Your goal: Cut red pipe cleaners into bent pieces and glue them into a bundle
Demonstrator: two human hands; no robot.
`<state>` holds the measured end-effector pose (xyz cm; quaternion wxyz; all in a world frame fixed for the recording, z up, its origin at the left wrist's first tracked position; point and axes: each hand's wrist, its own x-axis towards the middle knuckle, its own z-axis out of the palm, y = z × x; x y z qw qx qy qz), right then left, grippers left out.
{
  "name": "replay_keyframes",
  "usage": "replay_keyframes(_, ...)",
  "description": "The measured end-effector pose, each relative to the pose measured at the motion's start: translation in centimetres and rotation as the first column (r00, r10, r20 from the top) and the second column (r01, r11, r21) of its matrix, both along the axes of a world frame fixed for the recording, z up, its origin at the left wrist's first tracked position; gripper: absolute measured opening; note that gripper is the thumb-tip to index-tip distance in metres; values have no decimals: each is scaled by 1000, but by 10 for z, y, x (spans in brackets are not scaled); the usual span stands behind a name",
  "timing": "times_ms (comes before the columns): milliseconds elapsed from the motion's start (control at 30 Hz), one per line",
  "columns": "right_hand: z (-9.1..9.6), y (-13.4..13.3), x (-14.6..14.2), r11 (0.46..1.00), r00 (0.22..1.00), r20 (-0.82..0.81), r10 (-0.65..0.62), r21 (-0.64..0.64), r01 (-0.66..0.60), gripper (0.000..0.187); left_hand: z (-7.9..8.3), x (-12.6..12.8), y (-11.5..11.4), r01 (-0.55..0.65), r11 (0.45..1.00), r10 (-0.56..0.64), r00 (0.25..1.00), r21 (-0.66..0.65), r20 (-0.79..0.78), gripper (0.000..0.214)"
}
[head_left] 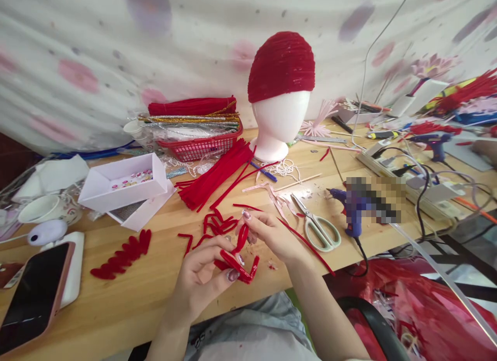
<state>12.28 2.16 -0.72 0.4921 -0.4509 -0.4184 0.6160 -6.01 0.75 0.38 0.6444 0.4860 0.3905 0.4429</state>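
Note:
Near the table's front edge, my left hand [205, 270] pinches bent red pipe cleaners [240, 274] between thumb and fingers. One end of them sticks up to the right. My right hand [269, 234] is closed at the fingertips on a narrow red pipe cleaner loop [241, 239], just above the left thumb. Whether the loop is joined to the bent pieces I cannot tell. Behind my hands lie several short, bent red pipe cleaner pieces [217, 224]. A row of fuzzy red petal shapes [122, 257] rests to the left.
A white foam head [279, 117] wears a red cap [282, 66]. Before it lies a red pipe cleaner bundle [217, 177], beside a red basket [202, 146]. Scissors [322, 231] and a blue glue gun [352, 216] lie right; a white box [120, 192] and phone [34, 293] left.

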Motion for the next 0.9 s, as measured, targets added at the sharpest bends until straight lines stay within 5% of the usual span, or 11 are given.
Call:
replay_keyframes(267, 1, -3, -4, 992, 968, -252, 16, -117, -46, 45, -2, 3, -2, 32, 999, -32, 999, -3, 18, 21)
replay_keyframes(900, 3, 5, 2, 999, 978, -209, 18, -38, -26, 29, -18, 1, 6, 42, 987, -4, 971, -157, 238, 22)
